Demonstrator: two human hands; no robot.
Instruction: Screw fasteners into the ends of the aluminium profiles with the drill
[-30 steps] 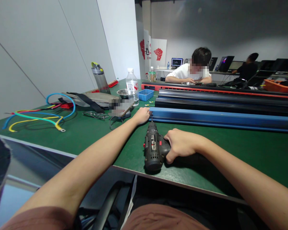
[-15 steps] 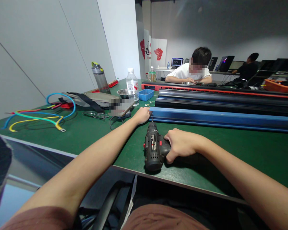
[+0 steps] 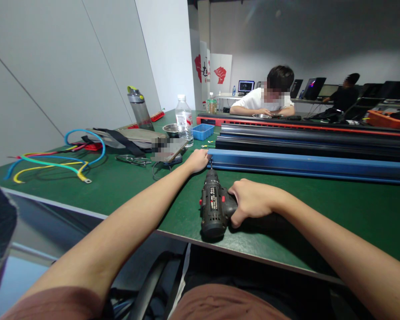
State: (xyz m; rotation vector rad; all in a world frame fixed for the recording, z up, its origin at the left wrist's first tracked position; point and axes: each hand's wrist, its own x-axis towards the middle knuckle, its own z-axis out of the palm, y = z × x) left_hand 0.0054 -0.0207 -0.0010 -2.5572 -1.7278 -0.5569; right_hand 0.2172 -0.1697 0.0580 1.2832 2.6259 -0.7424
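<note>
My right hand (image 3: 253,201) is wrapped round the grip of a black cordless drill (image 3: 214,206), which lies on its side over the near part of the table. The drill's bit points away from me and meets the left end of a long blue metal rail (image 3: 306,162). At that same end my left hand (image 3: 199,161) is closed on the rail, its fingertips partly hidden behind the end. Whatever sits at the very tip of the bit is too small to make out.
Behind the blue rail lie black rails (image 3: 286,133) and a red-edged strip (image 3: 246,122). A blue tray (image 3: 203,131), water bottle (image 3: 184,122), metal bowl (image 3: 170,129), phone (image 3: 170,151) and coloured cables (image 3: 53,162) are leftward. A person (image 3: 265,104) leans on the far side.
</note>
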